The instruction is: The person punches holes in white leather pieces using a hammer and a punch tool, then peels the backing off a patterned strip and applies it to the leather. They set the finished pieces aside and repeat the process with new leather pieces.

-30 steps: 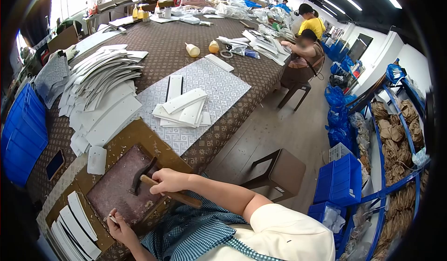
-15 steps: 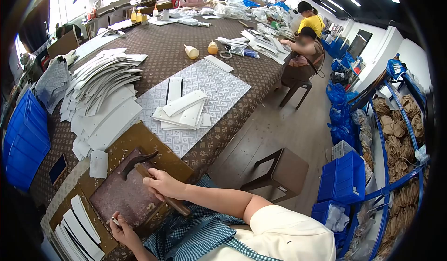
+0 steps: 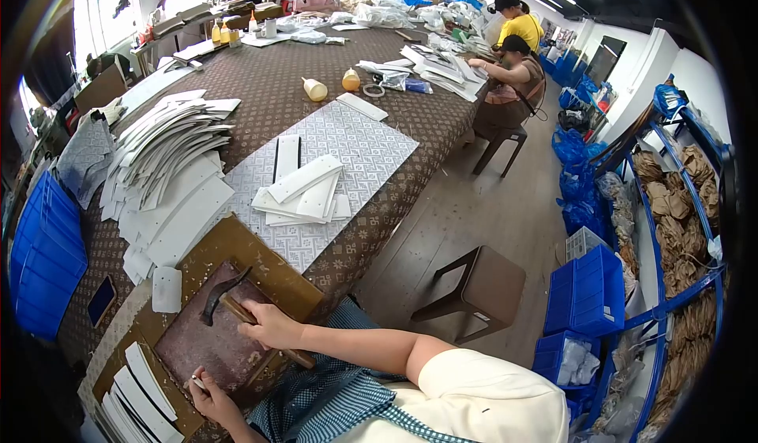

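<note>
Gripping a hammer (image 3: 212, 307) over the slab (image 3: 213, 354), lower left of the frame, the right hand (image 3: 272, 326) could, by a careless swing, have bruised the left hand (image 3: 215, 401), whose fingers pinched a pale object (image 3: 197, 381).

One hammer (image 3: 234, 307), one phone (image 3: 101, 301), two stools (image 3: 493, 285) — and perhaps six bottles (image 3: 314, 89), the far ones indistinct.
</note>
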Available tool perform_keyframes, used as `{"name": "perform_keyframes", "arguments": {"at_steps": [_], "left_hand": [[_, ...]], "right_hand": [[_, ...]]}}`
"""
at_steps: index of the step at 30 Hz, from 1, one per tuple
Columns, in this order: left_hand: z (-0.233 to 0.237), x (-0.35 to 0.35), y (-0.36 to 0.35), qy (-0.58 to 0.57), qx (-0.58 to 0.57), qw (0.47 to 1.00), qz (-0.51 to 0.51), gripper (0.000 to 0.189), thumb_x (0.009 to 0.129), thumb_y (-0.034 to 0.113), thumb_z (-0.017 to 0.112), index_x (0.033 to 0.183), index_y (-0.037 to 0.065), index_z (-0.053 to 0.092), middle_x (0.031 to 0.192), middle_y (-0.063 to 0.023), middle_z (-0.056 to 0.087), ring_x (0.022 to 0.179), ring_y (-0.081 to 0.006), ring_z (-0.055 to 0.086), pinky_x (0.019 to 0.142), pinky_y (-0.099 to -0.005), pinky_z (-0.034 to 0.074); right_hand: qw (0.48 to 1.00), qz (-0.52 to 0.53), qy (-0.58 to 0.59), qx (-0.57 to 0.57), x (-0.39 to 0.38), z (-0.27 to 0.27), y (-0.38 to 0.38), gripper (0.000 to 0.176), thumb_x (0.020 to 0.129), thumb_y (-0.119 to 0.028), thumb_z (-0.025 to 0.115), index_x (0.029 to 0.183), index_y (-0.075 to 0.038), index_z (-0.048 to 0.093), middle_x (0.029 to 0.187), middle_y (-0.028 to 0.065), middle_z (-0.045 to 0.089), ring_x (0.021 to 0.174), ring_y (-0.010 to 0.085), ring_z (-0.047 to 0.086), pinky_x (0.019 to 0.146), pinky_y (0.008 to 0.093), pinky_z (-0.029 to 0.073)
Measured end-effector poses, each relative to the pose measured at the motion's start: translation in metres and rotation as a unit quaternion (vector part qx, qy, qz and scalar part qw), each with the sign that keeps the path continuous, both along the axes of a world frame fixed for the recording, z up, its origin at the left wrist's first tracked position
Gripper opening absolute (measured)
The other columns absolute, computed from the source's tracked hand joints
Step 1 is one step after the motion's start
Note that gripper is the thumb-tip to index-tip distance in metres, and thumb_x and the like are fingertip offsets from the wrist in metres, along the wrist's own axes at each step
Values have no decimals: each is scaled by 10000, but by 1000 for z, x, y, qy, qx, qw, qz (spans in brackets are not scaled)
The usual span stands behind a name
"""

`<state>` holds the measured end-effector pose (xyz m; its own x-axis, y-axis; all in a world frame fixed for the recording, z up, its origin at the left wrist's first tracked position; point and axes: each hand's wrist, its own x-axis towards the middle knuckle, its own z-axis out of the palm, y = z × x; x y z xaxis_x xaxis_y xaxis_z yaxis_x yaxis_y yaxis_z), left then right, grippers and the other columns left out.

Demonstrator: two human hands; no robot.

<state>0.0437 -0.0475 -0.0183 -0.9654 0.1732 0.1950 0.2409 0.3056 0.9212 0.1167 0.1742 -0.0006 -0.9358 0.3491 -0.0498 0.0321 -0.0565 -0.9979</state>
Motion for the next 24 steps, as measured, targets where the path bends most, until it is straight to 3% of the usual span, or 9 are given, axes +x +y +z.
{"name": "perform_keyframes", "arguments": {"at_steps": [18, 24], "left_hand": [[-2, 2, 2, 50, -28, 998, 7, 214, 1004, 174, 577, 1069, -20, 638, 769, 27, 518, 653, -57, 411, 576, -217, 331], [-6, 2, 3, 77, -27, 997, 15, 207, 1001, 175, 585, 1063, -15, 643, 768, 27, 518, 640, -54, 392, 562, -222, 320]], "right_hand": [[1000, -8, -24, 6, -1, 2, -1, 324, 931, -152, 606, 1128, 71, 478, 622, 125, 588, 474, 183, 587, 463, 341, 477], [999, 2, -35, 7, -1, 3, 1, 449, 929, -179, 602, 1258, 93, 463, 642, 117, 601, 474, 162, 575, 477, 311, 484]]}}
